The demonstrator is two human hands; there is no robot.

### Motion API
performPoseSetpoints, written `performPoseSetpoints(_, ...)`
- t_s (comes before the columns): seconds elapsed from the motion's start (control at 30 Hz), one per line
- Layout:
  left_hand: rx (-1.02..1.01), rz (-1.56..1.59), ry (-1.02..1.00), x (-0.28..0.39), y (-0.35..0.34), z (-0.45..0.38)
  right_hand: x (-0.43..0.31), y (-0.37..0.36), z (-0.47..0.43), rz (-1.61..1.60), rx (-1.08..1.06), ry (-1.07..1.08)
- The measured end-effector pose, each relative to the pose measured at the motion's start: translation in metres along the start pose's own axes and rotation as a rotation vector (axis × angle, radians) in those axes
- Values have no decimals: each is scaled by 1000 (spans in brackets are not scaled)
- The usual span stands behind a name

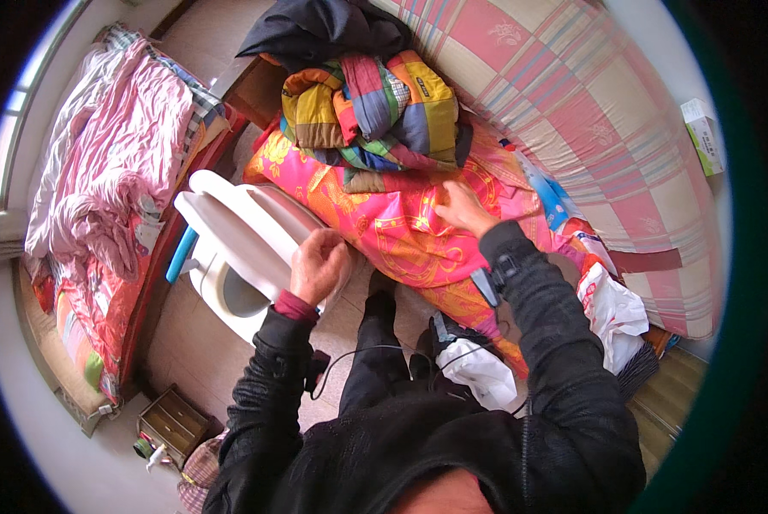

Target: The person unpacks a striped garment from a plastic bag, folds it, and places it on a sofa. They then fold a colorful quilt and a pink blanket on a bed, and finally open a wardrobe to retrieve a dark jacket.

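Note:
My right hand (462, 207) is at the pink and orange satin cover (416, 238), just below the folded patchwork quilt (371, 115). Its fingertips are near the quilt's lower edge; whether they grip any cloth does not show. My left hand (321, 265) has its fingers curled, with nothing visible in it, beside the white plastic commode chair (229, 257) with its raised lid. Dark cloth (332, 32) lies beyond the quilt.
A mattress (570, 128) in a checked cover leans at the right. White plastic bags (480, 372) lie by my legs. At the left stands a bed with crumpled pink bedding (114, 160). A small wooden cabinet (173, 424) is at the lower left.

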State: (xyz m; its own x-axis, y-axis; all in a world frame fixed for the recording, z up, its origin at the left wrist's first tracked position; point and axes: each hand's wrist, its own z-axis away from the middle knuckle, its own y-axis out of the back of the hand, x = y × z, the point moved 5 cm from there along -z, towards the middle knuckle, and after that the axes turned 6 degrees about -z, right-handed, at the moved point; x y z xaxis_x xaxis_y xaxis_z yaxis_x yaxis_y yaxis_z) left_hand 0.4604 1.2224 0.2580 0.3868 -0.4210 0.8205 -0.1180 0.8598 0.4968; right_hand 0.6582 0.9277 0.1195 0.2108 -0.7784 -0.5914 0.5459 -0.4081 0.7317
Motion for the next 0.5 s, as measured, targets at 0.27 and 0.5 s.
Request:
performPoseSetpoints(0.27, -154, 189, 160, -5, -11, 12, -63, -22, -106, 171, -15, -65)
performPoseSetpoints(0.5, -162, 174, 126, -7, -5, 21, -54, -20, -132, -33, 39, -7)
